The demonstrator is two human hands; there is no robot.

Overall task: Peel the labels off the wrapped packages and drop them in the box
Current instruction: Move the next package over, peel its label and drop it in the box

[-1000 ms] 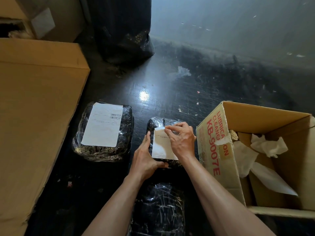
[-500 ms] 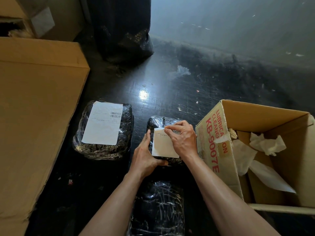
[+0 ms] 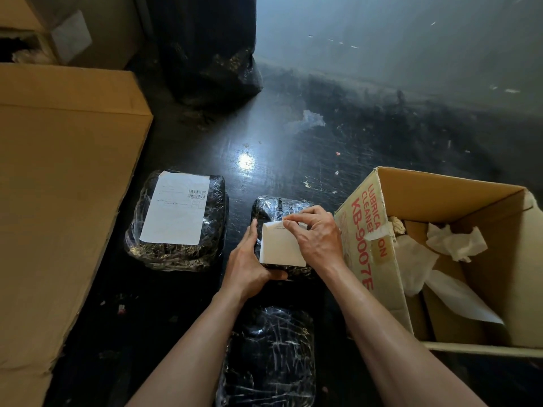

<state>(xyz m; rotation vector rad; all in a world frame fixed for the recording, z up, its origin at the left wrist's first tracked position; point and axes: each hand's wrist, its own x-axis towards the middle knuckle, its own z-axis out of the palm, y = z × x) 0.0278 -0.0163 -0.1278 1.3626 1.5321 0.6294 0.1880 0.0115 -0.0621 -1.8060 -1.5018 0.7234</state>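
A small black plastic-wrapped package (image 3: 271, 205) lies on the dark floor in the middle. My left hand (image 3: 249, 265) grips its left side and near edge. My right hand (image 3: 316, 236) pinches the far edge of its white label (image 3: 279, 249), which is folded back toward me. A larger wrapped package (image 3: 211, 254) sits to the left with a big white label (image 3: 176, 210) stuck flat on top. A third wrapped package (image 3: 270, 356) without a label lies between my forearms. The open cardboard box (image 3: 364, 230) stands at right, holding crumpled white labels (image 3: 452, 242).
A large flat cardboard box (image 3: 58, 201) fills the left side. A black plastic bag (image 3: 205, 54) stands at the back by the grey wall. Small scraps of litter dot the floor.
My right hand has lifted the label's far edge and folded it back toward me. My left hand stays on the package.
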